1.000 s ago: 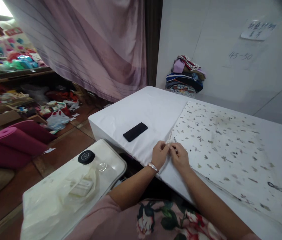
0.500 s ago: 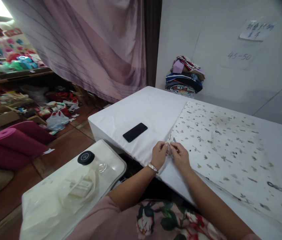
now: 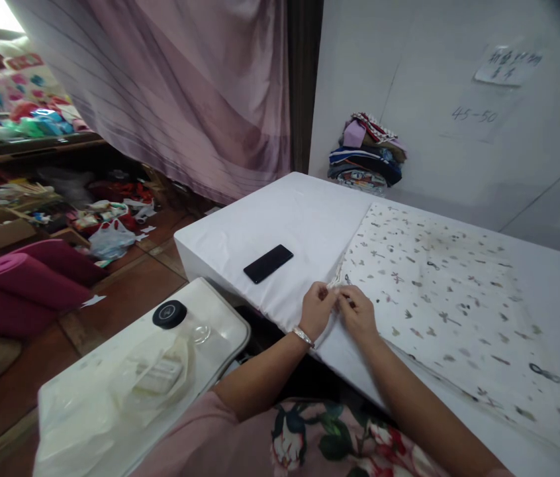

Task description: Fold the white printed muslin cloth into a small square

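Both hands have barely shifted since half a second ago: a bit of white fabric showed between them then, and now the fingertips sit closer together over it, while everything else lies as it did, apart from a slight drift of the whole view. One white printed cloth (image 3: 439, 311), scattered with small brownish and grey motifs, lies flat on the right part of a white-covered counter (image 3: 300, 212), its near-left corner gathered at the two hands. Left hand (image 3: 317, 310) and right hand (image 3: 359, 315) each have a closed grip, thumb against finger, pinching the cloth's edge; the exact bit held is hidden by the fingers. One silvery bracelet (image 3: 303, 336) circles the left wrist. One black smartphone (image 3: 268, 264) lies on the white cover, left of the hands and apart from them. Nearer the person, at left, one cream side counter (image 3: 225, 318) bears one round black container (image 3: 169, 314), one clear ring-like piece (image 3: 202, 332) and a translucent plastic bag around one pale block (image 3: 158, 375). Behind the white-covered counter, one stack of folded fabrics (image 3: 367, 156) stands by the pale wall (image 3: 433, 53), where two paper sheets hang, the upper handwritten (image 3: 503, 66), the lower marked "45-50" (image 3: 476, 116). One pinkish curtain (image 3: 200, 86) hangs at the far left, and on the tiled floor are magenta rolls (image 3: 26, 285), too overlapped to count surely, near one white plastic carrier bag (image 3: 111, 240).
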